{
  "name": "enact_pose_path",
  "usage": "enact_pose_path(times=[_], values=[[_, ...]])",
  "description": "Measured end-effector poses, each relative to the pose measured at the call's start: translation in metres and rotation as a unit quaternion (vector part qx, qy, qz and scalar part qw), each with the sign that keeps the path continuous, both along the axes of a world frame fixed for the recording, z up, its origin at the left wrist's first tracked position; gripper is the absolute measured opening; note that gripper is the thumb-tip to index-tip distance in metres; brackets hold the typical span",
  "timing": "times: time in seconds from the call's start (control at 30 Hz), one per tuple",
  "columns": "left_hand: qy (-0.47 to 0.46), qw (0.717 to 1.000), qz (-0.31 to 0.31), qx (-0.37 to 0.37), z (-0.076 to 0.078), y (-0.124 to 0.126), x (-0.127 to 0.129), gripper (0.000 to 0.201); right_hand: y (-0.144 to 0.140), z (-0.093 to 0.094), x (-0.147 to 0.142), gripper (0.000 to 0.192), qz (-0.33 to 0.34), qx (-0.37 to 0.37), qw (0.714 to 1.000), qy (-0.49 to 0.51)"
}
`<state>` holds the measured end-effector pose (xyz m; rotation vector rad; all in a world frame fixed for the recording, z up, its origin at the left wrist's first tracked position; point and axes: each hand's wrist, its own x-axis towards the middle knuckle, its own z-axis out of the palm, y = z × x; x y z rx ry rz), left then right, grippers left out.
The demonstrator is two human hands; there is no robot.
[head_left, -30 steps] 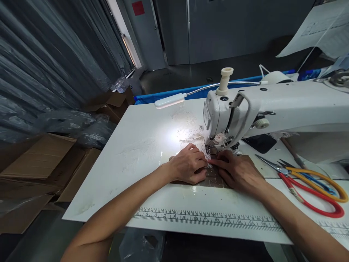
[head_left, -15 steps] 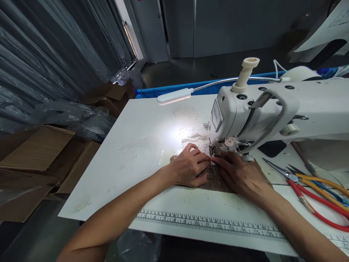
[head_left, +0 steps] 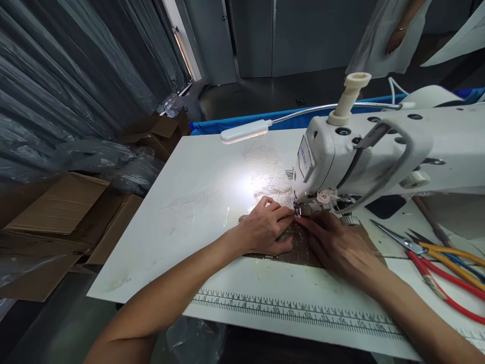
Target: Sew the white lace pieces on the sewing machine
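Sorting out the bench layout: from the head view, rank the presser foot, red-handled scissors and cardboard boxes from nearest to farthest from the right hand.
From the right hand:
1. Presser foot, at its fingertips.
2. Red-handled scissors, to the right.
3. Cardboard boxes, far left, off the table.

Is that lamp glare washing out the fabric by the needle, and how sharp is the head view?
Head view: the lamp throws a white hotspot on the table, bleaching the lace; the left hand and right hand by the sewing machine stay sharp; edges bow from the wide lens.

Table (head_left: 197,202) left open; sewing machine (head_left: 379,151) overhangs right; scissors (head_left: 435,258) beside.
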<state>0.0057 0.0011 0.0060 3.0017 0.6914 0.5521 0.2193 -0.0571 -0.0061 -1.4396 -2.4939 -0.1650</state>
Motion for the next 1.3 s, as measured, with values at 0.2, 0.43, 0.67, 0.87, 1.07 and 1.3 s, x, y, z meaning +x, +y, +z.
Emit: enact_pose_path(times=[0.2, 0.43, 0.67, 0.87, 1.07, 1.3], values=[[-0.006, 1.000, 0.007, -0.010, -0.001, 0.004, 0.000, 0.034, 0.001, -0.001, -0.003, 0.042, -0.019, 0.018, 1.000, -0.012], [-0.004, 1.000, 0.017, -0.020, -0.001, 0.006, -0.001, 0.044, 0.000, 0.003, 0.014, 0.035, -0.035, -0.112, 0.973, 0.199], [-0.020, 0.999, 0.023, -0.034, -0.002, 0.006, -0.001, 0.043, 0.020, 0.000, 0.025, 0.034, -0.100, -0.147, 0.947, 0.268], [-0.015, 0.999, 0.030, -0.037, -0.002, 0.006, -0.001, 0.044, 0.013, -0.002, 0.018, 0.040, -0.140, -0.180, 0.940, 0.255], [0.004, 0.999, 0.023, -0.047, -0.002, 0.006, -0.003, 0.051, -0.005, 0.001, 0.016, 0.044, -0.118, -0.118, 0.964, 0.209], [-0.010, 0.997, 0.053, -0.048, 0.000, 0.018, 0.001, 0.049, -0.042, 0.028, 0.022, 0.029, 0.014, -0.087, 0.963, 0.255]])
